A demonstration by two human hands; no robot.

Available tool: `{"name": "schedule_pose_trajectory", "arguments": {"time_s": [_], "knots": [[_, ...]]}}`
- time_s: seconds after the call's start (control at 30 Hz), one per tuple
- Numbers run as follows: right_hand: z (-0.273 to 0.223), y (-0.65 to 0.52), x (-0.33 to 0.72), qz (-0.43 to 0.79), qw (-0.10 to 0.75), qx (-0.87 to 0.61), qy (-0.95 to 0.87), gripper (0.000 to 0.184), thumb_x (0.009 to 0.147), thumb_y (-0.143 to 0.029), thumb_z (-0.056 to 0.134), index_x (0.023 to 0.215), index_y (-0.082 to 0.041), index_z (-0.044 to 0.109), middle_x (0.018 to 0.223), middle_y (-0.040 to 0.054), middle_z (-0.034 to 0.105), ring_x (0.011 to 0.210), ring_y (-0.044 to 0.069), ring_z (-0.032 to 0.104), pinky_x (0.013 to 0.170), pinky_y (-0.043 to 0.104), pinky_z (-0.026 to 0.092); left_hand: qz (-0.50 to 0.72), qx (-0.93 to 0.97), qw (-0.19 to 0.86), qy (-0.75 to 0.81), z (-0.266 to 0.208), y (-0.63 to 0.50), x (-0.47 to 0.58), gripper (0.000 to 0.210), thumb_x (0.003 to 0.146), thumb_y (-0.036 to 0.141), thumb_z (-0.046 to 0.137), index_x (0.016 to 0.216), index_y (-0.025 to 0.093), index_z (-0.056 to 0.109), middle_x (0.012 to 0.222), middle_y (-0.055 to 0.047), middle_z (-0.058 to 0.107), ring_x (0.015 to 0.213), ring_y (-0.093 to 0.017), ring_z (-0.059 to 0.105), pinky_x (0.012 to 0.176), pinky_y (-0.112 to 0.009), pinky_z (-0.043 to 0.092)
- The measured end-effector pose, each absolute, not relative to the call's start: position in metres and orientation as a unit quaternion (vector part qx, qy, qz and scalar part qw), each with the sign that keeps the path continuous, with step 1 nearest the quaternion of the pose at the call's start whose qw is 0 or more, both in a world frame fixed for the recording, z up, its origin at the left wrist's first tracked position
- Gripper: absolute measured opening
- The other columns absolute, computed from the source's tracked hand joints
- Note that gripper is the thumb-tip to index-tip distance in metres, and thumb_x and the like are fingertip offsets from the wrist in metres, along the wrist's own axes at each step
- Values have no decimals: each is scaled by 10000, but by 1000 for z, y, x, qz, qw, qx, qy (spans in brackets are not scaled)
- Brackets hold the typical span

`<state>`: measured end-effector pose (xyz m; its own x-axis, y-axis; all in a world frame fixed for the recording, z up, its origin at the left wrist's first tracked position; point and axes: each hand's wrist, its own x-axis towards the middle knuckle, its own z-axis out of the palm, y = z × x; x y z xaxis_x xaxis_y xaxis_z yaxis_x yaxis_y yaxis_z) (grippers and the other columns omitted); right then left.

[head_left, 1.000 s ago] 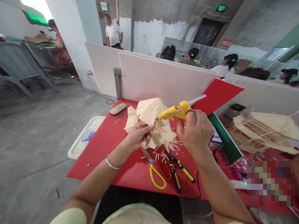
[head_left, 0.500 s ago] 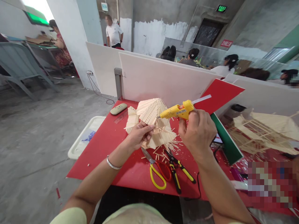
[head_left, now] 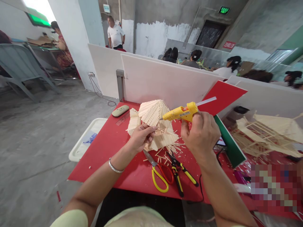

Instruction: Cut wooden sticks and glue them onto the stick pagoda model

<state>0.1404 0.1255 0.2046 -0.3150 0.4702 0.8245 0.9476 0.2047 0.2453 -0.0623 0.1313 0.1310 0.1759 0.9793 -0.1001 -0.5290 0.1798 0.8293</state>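
A small house model [head_left: 151, 111] of thin pale wooden sticks stands on the red table [head_left: 99, 154], with a sloping stick roof on top. My left hand [head_left: 141, 137] is closed in a pinch at the roof's lower front edge; whether a loose stick is also between the fingers is hard to see. In my right hand [head_left: 204, 132] is a yellow glue gun [head_left: 180, 114], a white glue stick poking out of its back. Its nozzle points left, at or very near the roof's right edge. Short cut sticks [head_left: 163, 156] lie scattered below the model.
Scissors [head_left: 159, 183] with yellow and red handles and black-yellow cutting pliers [head_left: 178, 176] lie toward the table's front. An oval case [head_left: 120, 110] sits at back left. White partition boards [head_left: 165, 75] stand behind. On the right are a green board [head_left: 229, 143] and another stick model [head_left: 267, 130].
The glue gun has tilted and shifted very slightly up and right, its nozzle still by the roof edge. My left hand keeps its place.
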Motion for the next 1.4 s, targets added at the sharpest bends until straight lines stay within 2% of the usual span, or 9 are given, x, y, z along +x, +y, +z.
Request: {"name": "schedule_pose_trajectory", "arguments": {"time_s": [0.23,0.4,0.47,0.6,0.73,0.97,1.4], "knots": [[201,124,141,-389,288,-511,-710,210,846,-280,490,1025,-174,519,934,95,561,865,231,500,713,354,366,540,340,694,334,132,134,-64,239,708,313,753,647,121,625,528,9,574,365,-41,447,317,-167,264],[201,124,140,-376,293,-512,-715,244,831,-267,499,1053,-169,516,958,106,569,878,241,497,711,364,360,510,352,701,354,134,136,-68,342,753,385,673,556,113,608,476,-13,537,355,-63,462,312,-176,285],[201,123,140,-377,295,-512,-714,252,828,-264,502,1061,-169,516,965,106,572,867,237,497,709,365,359,509,350,702,354,135,136,-69,321,748,372,666,567,113,609,487,-12,544,353,-62,462,313,-176,288],[201,122,140,-395,296,-504,-708,250,827,-266,509,1058,-170,520,930,98,573,839,234,499,694,362,362,517,352,697,349,135,135,-70,196,690,284,714,663,103,643,554,-12,585,370,-57,471,315,-172,287],[201,122,140,-409,293,-499,-705,202,847,-284,510,1008,-163,530,890,95,570,814,227,498,671,350,361,519,356,691,355,132,135,-71,220,626,254,784,652,110,621,560,-8,594,382,-55,486,329,-166,311],[199,125,141,-387,304,-509,-706,199,842,-279,508,1012,-176,523,958,104,574,867,236,502,710,360,366,522,353,683,369,133,134,-71,247,634,255,803,641,125,593,541,-1,599,385,-48,485,339,-163,318],[199,129,134,-412,300,-507,-695,193,857,-280,506,1007,-159,525,906,90,568,836,215,492,675,334,337,523,361,683,361,129,136,-73,262,650,266,801,630,129,579,561,0,598,403,-45,491,354,-163,320]]}}
